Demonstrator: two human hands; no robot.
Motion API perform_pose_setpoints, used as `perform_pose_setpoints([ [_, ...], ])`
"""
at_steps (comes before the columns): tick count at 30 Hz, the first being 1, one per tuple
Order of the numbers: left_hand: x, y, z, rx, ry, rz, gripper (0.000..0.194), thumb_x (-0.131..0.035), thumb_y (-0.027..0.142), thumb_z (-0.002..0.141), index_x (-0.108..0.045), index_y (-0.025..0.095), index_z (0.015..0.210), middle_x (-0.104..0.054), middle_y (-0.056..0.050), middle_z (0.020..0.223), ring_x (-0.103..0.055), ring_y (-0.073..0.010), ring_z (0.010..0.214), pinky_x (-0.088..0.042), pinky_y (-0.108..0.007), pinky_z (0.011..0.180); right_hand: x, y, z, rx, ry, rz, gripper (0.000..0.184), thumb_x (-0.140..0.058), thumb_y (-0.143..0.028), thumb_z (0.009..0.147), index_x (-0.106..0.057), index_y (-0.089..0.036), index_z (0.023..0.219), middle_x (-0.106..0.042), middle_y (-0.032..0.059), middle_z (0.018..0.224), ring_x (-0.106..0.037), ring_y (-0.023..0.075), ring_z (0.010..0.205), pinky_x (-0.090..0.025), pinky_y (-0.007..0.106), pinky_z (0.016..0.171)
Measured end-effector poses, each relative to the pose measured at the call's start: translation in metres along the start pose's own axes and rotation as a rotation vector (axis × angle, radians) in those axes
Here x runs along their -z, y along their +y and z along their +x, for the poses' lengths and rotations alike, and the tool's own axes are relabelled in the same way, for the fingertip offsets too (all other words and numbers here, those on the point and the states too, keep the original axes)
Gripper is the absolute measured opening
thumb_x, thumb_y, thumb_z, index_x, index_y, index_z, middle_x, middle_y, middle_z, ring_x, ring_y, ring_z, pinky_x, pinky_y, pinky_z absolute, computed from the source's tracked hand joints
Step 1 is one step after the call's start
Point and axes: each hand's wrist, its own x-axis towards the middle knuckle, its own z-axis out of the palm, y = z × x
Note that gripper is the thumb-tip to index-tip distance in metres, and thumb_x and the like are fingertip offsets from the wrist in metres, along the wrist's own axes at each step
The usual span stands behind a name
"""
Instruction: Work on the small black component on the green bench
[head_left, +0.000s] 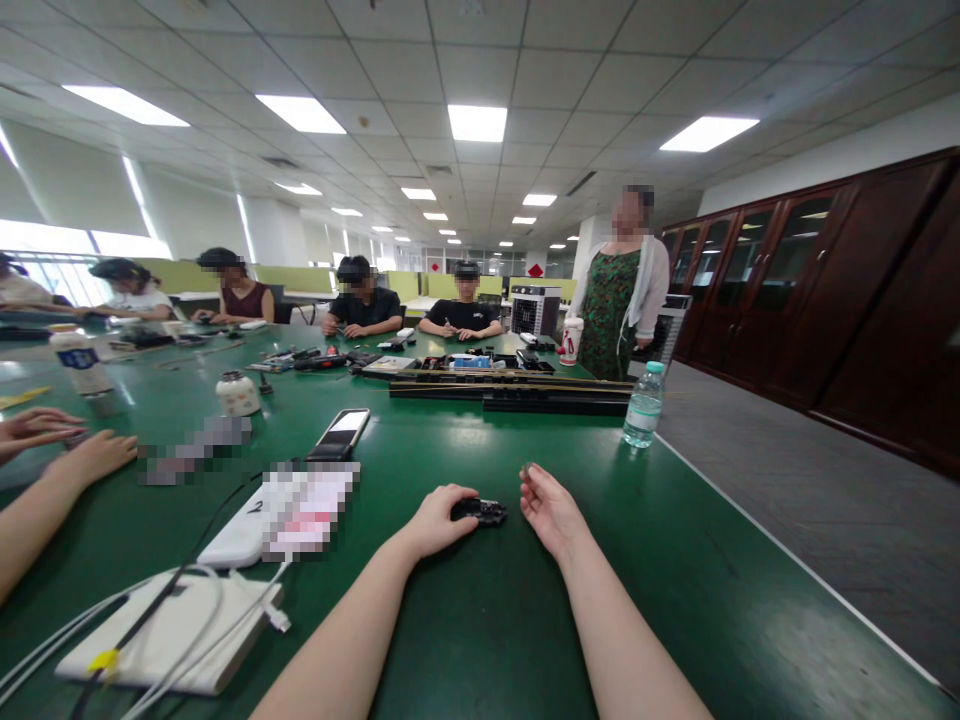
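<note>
On the green table, my left hand grips a small black part with an uneven, component-like surface, thumb on the near side and fingers on the far side. The part's exact kind cannot be made out. To its right, my right hand is raised a little off the table with its fingers curled. Its thumb and forefinger pinch a tiny dark piece, too small to name. The two hands are apart, with the black part's free end pointing toward the right hand.
White power banks with cables and a phone lie on the left. A co-worker's hands are at the far left. Black rails cross the table ahead; a water bottle stands near the right edge. Several people sit beyond; one stands.
</note>
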Motion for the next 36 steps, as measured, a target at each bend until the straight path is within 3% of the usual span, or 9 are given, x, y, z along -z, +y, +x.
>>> perform_pose_setpoints([
  [17,-0.0004,0.0004,0.0,0.002,0.018,-0.015,0.038,-0.066,0.025,0.067,-0.06,0.019,0.103,-0.064,-0.006,0.106,-0.056,-0.0239,0.1,-0.044,-0.035,0.09,0.0032,0.0025,0.0037,-0.014,0.011,0.01,0.014,-0.072,-0.017,0.067,-0.065,-0.019,0.079,-0.068,-0.0015,0.068,-0.058,0.006,0.052,-0.045,0.014,0.044],
  [28,-0.0025,-0.0049,0.001,0.007,-0.009,-0.018,0.044,-0.064,0.027,0.069,-0.059,0.019,0.112,-0.062,-0.006,0.114,-0.055,-0.024,0.106,-0.041,-0.035,0.095,0.0022,0.0003,0.0011,-0.026,-0.011,-0.002,0.006,-0.069,-0.022,0.071,-0.065,-0.019,0.075,-0.067,-0.0003,0.069,-0.057,0.0072,0.054,-0.045,0.016,0.047],
  [36,-0.0011,-0.0006,0.0001,0.023,-0.009,0.004,0.046,-0.065,0.027,0.068,-0.06,0.019,0.112,-0.063,-0.007,0.111,-0.056,-0.0246,0.104,-0.041,-0.035,0.094,0.0033,0.0013,0.0013,0.02,-0.038,-0.073,0.015,-0.072,-0.023,0.066,-0.065,-0.02,0.079,-0.068,-0.0001,0.073,-0.058,0.0079,0.055,-0.045,0.018,0.049],
])
